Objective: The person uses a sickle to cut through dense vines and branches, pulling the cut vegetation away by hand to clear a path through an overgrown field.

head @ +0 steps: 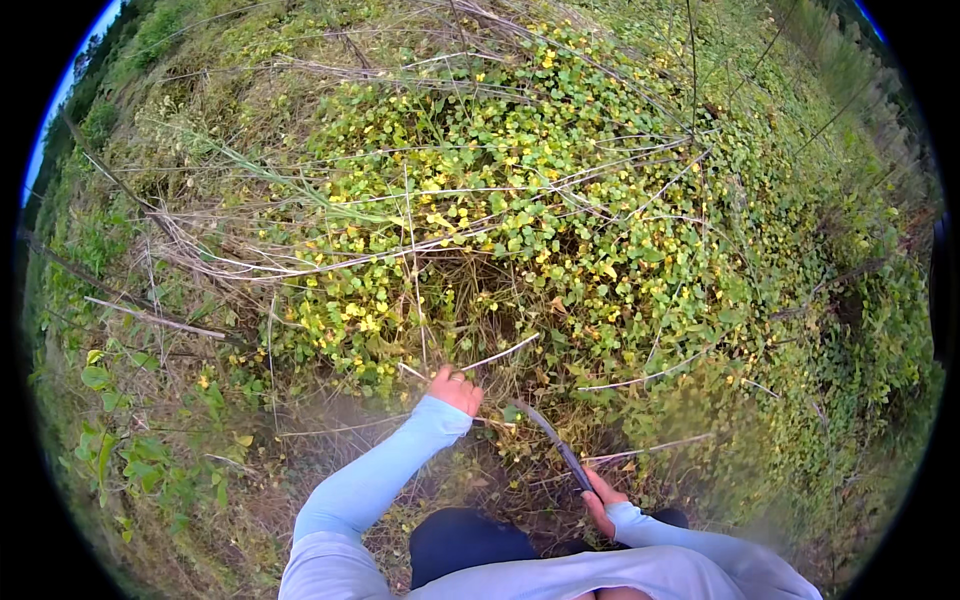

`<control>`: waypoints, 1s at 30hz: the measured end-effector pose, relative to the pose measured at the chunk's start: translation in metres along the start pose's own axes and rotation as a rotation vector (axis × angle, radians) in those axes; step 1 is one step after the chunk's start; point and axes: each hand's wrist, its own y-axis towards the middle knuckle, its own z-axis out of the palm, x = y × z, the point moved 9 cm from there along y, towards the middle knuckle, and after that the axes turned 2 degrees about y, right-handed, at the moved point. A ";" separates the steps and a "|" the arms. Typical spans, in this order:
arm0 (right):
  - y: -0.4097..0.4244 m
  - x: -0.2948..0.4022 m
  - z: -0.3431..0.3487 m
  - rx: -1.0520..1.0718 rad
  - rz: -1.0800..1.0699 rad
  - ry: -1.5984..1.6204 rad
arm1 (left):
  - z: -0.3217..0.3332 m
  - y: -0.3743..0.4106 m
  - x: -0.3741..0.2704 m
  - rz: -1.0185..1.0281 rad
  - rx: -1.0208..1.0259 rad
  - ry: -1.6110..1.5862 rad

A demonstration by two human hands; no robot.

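My left hand point(456, 391), in a light blue sleeve, is closed at the edge of the leafy growth, with a ring on one finger. A pale dry stem point(501, 352) sticks out on its right side and a short one on its left. Whether one stem runs through the fingers is hard to tell. To the lower right, my right hand point(604, 501) grips the handle of a sickle point(563, 451) with a curved, dark blade. The blade's tip points up and left, into dry grass a little right of my left hand.
Low vines with green and yellow leaves point(540, 217) cover the ground ahead. Long dry stems point(322, 266) lie across them. A dark branch point(124, 184) and a broken pale stick point(155, 317) are at the left. My dark-clothed knee point(469, 544) is close below the hands.
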 end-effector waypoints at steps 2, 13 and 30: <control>0.015 0.013 -0.020 -0.059 0.097 0.166 | -0.006 -0.022 -0.009 -0.028 -0.048 0.069; 0.136 0.005 -0.001 -0.103 0.013 -0.119 | -0.023 -0.009 0.115 -0.363 -0.281 0.273; 0.111 0.025 -0.008 -0.029 0.172 0.026 | -0.052 -0.019 -0.027 -0.144 -0.049 -0.113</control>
